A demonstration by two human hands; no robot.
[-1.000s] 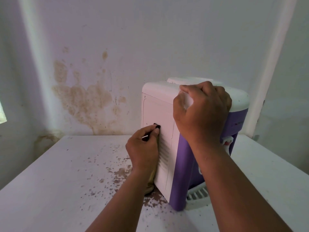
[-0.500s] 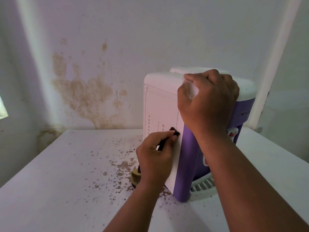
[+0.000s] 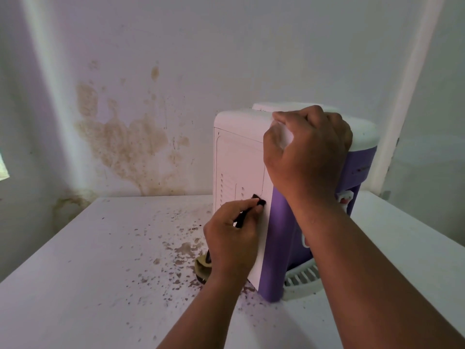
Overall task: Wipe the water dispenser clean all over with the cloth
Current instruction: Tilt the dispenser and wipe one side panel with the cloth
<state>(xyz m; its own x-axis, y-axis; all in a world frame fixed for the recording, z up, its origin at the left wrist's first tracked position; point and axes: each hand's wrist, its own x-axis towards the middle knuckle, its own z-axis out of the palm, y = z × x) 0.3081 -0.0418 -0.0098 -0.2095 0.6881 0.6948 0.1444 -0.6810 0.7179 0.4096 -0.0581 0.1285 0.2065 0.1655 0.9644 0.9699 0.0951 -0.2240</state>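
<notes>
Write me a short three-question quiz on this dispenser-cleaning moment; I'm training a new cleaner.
1. True or false: the right hand grips the top of the dispenser.
2. What does the left hand hold against the white panel? A) a sponge B) a dark cloth C) a spray bottle
3. Fill in: brown specks litter the ___ beside the dispenser.

Key: 1 true; 2 B; 3 table.

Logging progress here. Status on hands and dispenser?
Left hand pinches dark cloth against the dispenser back panel. Right hand grips its top. Nothing in the way.
</notes>
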